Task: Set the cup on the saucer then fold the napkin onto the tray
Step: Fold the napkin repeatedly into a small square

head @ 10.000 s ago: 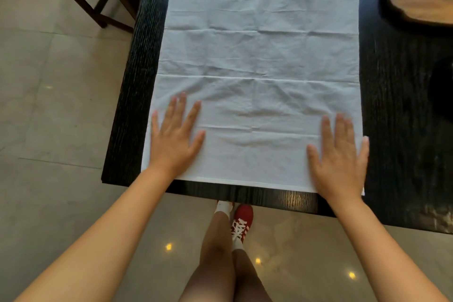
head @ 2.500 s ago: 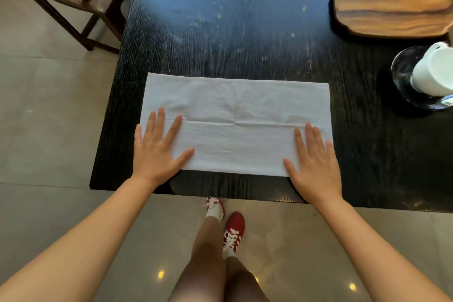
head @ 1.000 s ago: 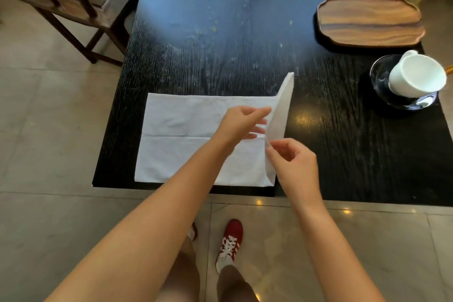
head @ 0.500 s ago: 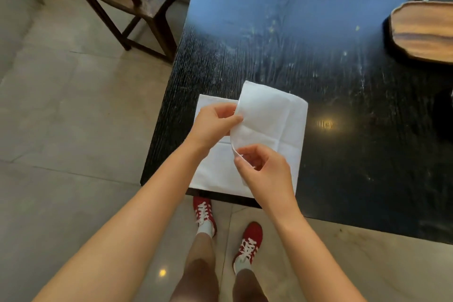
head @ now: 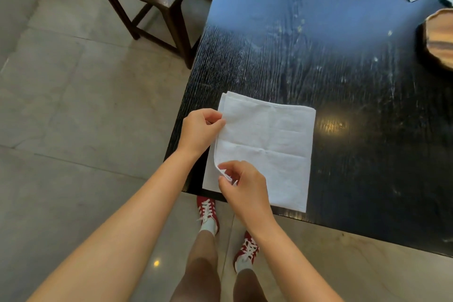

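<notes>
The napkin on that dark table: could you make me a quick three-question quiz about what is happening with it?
1. True or false: the napkin lies on the wooden tray.
2. What does the left hand do? A) presses flat B) pinches the napkin's left edge C) hangs idle
3. Fill in: the right hand pinches the napkin's near-left ____.

Key: 1 false, it lies on the table near its corner; 2 B; 3 corner.
</notes>
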`<state>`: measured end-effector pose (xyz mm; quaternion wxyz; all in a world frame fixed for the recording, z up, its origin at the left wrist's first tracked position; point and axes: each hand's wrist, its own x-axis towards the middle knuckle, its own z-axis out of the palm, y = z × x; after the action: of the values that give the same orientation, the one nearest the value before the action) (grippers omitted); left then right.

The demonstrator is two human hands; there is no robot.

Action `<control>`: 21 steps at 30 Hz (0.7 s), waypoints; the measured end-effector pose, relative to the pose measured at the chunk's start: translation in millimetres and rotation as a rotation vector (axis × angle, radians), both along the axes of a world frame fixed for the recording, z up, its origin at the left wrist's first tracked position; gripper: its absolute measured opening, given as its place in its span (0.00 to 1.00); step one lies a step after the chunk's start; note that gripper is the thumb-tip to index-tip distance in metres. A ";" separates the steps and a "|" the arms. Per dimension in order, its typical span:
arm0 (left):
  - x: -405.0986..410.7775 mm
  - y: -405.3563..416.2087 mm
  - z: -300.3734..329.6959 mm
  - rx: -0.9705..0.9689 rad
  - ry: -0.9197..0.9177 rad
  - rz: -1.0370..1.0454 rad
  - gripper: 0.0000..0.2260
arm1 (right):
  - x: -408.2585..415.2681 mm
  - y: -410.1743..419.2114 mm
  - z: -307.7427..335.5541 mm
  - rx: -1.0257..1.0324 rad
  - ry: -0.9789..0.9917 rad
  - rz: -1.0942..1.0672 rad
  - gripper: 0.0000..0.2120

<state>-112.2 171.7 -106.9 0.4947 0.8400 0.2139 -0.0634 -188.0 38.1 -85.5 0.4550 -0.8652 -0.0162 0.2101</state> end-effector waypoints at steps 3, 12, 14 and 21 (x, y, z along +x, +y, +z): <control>-4.1 3.0 -6.9 0.116 -0.045 -0.010 0.04 | -1.6 6.6 -6.1 -0.037 -0.018 0.048 0.14; -1.1 8.2 -10.9 0.155 -0.049 0.006 0.03 | -5.4 14.6 -18.4 -0.059 -0.030 0.162 0.12; 0.2 9.6 -12.2 0.160 -0.061 -0.003 0.03 | -7.3 13.8 -21.2 -0.139 -0.190 0.199 0.10; -0.1 12.0 -18.1 0.327 -0.212 -0.176 0.19 | -10.0 8.4 -50.9 -0.590 -0.357 0.456 0.28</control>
<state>-112.3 183.7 -125.0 0.3641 0.9264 0.0941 0.0180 -198.0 46.5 -136.4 0.1194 -0.9556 -0.2250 0.1478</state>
